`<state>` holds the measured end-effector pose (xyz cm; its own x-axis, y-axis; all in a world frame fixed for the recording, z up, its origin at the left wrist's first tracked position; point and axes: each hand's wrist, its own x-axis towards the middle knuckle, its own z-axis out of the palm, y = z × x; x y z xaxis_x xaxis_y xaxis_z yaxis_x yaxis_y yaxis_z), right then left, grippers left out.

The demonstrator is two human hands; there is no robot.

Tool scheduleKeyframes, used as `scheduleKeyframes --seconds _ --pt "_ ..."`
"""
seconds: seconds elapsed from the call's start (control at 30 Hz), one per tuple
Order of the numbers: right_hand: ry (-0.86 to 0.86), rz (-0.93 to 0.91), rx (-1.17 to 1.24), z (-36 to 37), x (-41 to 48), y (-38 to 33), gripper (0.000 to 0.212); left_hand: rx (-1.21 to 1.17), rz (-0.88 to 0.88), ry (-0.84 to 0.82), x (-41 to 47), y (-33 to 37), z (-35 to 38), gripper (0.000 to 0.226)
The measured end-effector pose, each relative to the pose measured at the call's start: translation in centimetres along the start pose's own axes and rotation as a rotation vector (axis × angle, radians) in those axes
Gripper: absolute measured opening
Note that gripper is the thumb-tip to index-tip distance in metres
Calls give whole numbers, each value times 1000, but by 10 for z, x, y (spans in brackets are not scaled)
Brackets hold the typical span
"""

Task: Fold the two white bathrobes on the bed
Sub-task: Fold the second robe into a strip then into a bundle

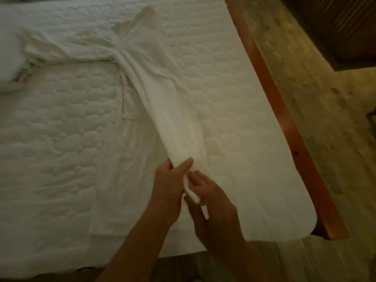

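White bathrobe: one, spread lengthwise on the bed, upper part toward the far side, a sleeve reaching far left; the near portion is gathered into a long roll-like fold lifted off the mattress and running to the hands at the near centre. A flatter layer of the same cloth lies beneath, left of the fold.

Left hand: grip closed on the near end of the gathered fold, thumb over the top.

Right hand: just right of the left and touching the same end; fingers pinch a narrow strip of the cloth that hangs between the hands.

Mattress: white, quilted in a cloud-like pattern, rounded corner at near right.

Further white fabric: bunched at far left edge, partly out of frame; whether it is the second robe cannot be told.

Bed frame: reddish wooden rail along the right side.

Floor: mottled stone-like surface to the right.
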<state>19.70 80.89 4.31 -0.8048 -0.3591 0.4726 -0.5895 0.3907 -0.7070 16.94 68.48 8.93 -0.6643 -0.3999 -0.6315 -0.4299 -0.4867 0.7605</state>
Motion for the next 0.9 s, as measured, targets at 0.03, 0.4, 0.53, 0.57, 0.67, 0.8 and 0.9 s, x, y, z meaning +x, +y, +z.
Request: scheduleKeyframes --seconds 0.03,0.4,0.53,0.57,0.67,0.8,0.9 --pt "1 -40 22 11 -1 -12 25 2 32 28 -7 6 -19 24" --pt "-734 11 -283 191 -80 -41 81 536 -133 380 65 -69 -243 16" --pt "-663 -23 -360 158 -77 2 84 660 11 284 105 -46 -242 34" --pt "-658 3 -389 151 -70 14 78 693 51 263 118 -31 -235 38" --pt "-719 40 -489 142 -57 40 74 639 60 189 167 9 -209 54" --pt "-721 41 -496 153 -53 69 77 413 -9 186 232 45 -182 65" --pt "-606 -72 -502 157 -57 77 57 290 301 368 240 58 -168 32"
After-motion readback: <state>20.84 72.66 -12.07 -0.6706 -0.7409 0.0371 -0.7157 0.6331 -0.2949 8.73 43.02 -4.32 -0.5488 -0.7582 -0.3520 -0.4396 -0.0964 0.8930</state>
